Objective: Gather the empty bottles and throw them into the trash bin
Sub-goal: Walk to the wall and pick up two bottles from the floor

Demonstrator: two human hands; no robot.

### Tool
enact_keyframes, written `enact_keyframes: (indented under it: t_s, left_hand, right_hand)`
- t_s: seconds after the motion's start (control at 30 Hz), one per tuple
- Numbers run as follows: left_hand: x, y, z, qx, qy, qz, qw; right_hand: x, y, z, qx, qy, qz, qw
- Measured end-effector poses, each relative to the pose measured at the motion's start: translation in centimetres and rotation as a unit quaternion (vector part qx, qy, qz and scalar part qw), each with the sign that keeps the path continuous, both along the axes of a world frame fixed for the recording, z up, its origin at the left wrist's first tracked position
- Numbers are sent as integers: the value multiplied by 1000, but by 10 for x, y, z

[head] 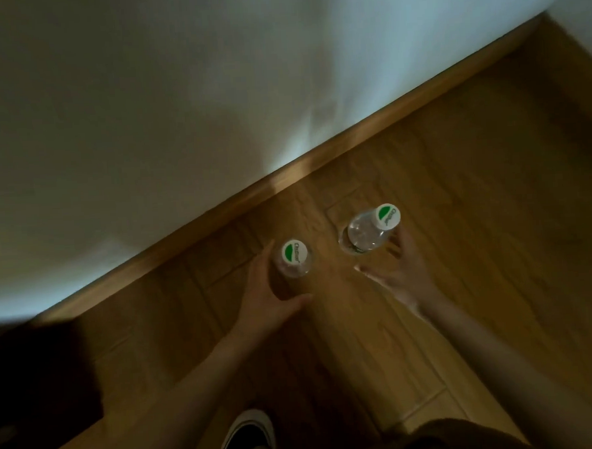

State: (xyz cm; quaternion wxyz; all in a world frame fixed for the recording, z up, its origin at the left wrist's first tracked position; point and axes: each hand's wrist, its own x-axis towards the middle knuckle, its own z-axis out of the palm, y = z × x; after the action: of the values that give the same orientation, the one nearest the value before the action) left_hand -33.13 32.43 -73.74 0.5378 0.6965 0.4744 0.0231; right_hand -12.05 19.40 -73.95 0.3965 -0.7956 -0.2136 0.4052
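Two clear plastic bottles with white and green caps stand upright on the wooden floor near the wall. My left hand [267,294] curves in a C around the left bottle [294,258], with the fingers behind it and the thumb in front. A gap shows between thumb and bottle. My right hand [398,270] has its fingers spread just to the right of the right bottle [365,234]. Its fingertips are at the bottle's side, and I cannot tell whether they touch it. No trash bin is in view.
A white wall with a wooden skirting board [318,161] runs diagonally behind the bottles. A dark piece of furniture [38,382] stands at the lower left. My shoe [247,436] is on the floor [474,180] below my arms.
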Motion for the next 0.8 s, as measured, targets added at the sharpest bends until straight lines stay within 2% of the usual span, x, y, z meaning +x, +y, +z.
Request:
enact_keyframes:
  t_s: [0.17, 0.33, 0.47, 0.6, 0.8]
  left_hand:
    - [19, 3, -35, 29, -82, 48, 995]
    - [26, 0, 2, 27, -88, 68, 993]
    - [17, -6, 85, 7, -87, 27, 996]
    - [3, -10, 190, 31, -70, -46, 996]
    - [-11, -25, 389, -107, -87, -13, 990]
  right_hand:
    - [8, 16, -34, 68, 5, -29, 997]
    - [6, 8, -4, 85, 1, -63, 994]
    - [-5, -17, 61, 74, 23, -80, 994]
    - [-22, -35, 163, 76, 46, -82, 993]
    - [-40, -61, 350, 64, 80, -106, 989]
